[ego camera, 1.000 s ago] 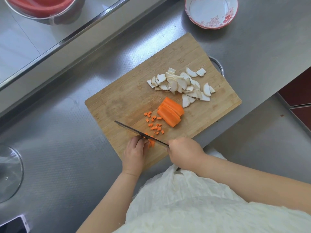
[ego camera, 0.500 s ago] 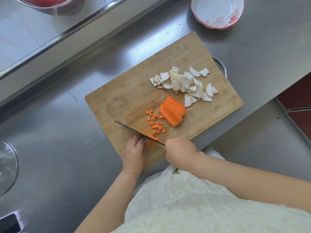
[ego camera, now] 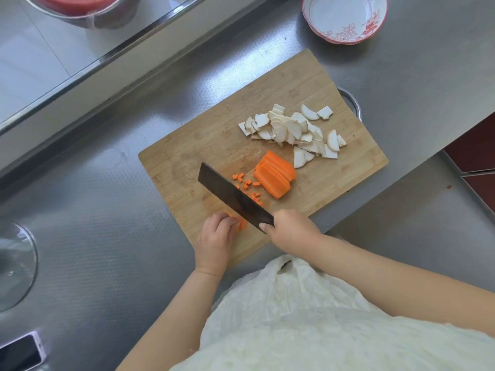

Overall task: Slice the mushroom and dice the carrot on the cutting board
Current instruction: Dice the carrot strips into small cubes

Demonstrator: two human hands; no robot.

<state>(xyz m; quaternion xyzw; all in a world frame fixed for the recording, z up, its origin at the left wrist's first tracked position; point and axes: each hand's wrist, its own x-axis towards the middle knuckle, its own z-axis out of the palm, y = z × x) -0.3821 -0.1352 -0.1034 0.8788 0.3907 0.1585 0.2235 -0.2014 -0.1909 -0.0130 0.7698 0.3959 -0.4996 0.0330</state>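
A wooden cutting board (ego camera: 214, 135) lies on the steel counter. White mushroom slices (ego camera: 292, 132) are heaped on its right half. A stack of orange carrot slabs (ego camera: 276, 174) lies at the centre, with small carrot dice (ego camera: 247, 183) scattered beside it. My left hand (ego camera: 217, 234) holds down a few carrot strips (ego camera: 241, 223) near the board's front edge, fingers curled over them. My right hand (ego camera: 289, 228) grips the handle of a dark cleaver (ego camera: 233, 196), whose blade is tilted with its flat side showing, just right of the strips.
A white bowl with red flowers (ego camera: 345, 17) stands beyond the board at the back right. A glass lid (ego camera: 13, 263) lies at the left, a phone (ego camera: 18, 354) at the bottom left. A metal bowl with red contents (ego camera: 77, 9) sits behind a raised steel ledge. The counter edge runs right of the board.
The cleaver blade was edge-down on the carrot strips; now it has lifted and tilted, showing its flat side. My left hand stays on the strips.
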